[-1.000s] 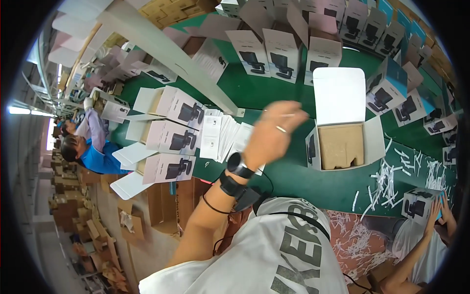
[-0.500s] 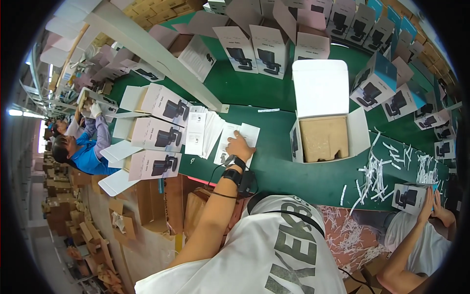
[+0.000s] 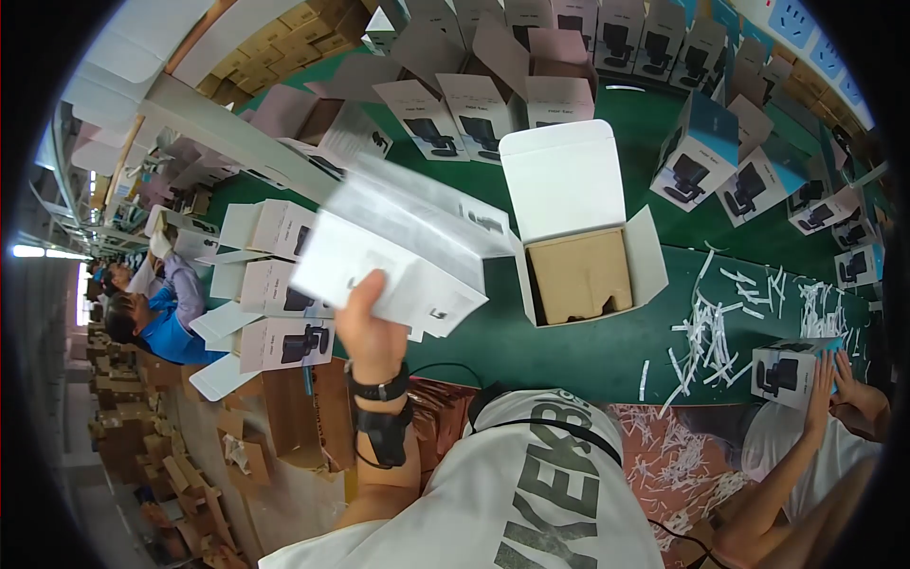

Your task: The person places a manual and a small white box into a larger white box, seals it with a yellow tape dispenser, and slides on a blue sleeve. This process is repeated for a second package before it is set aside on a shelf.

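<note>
Bright even light; raised leaflets [image 3: 398,251] motion-blurred; heavy fisheye bending, black vignette at rim.

One open white box [image 3: 580,248] with a brown insert [image 3: 578,275] on the green table [image 3: 531,351]. Three flat-lying printed cartons [image 3: 280,284] stacked in a column at the left. One sheaf of white leaflets [image 3: 408,247] raised in one hand [image 3: 372,327]. About four upright cartons [image 3: 758,180] at the right, perhaps more beyond the blurred rim. One small carton [image 3: 785,372] under a co-worker's two hands [image 3: 834,384]. Many paper strips [image 3: 701,332], too scattered to count.
</note>
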`<state>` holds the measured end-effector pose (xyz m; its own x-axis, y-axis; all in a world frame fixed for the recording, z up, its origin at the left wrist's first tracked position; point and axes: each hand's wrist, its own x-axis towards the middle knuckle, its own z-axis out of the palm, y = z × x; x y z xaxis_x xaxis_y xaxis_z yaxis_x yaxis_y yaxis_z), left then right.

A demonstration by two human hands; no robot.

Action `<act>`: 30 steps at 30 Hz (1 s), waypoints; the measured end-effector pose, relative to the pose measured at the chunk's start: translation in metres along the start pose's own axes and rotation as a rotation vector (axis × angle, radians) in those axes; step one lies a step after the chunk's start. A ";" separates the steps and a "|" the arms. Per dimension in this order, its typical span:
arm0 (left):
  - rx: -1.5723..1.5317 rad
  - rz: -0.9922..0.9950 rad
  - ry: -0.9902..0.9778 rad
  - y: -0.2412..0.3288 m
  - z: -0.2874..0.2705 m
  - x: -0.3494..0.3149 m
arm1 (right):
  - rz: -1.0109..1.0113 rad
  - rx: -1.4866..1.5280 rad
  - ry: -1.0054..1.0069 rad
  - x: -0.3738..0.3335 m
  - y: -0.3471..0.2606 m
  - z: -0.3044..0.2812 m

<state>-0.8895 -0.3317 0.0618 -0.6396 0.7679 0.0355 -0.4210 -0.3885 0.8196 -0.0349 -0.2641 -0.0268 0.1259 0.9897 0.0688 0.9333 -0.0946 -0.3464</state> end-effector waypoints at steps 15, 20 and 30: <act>0.765 0.620 -0.219 -0.024 0.102 -0.007 | -0.283 0.979 -0.185 -0.025 -0.476 0.156; 0.566 0.501 -0.514 -0.085 0.063 0.004 | -0.263 0.728 0.042 -0.045 -0.489 0.208; 1.056 0.275 -0.773 -0.048 0.039 -0.011 | -0.083 1.106 -0.463 -0.072 -0.429 0.153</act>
<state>-0.8373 -0.3021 0.0440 0.0512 0.9543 0.2946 0.5825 -0.2681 0.7673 -0.4962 -0.2786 -0.0265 -0.2656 0.9545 -0.1354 0.1104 -0.1094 -0.9879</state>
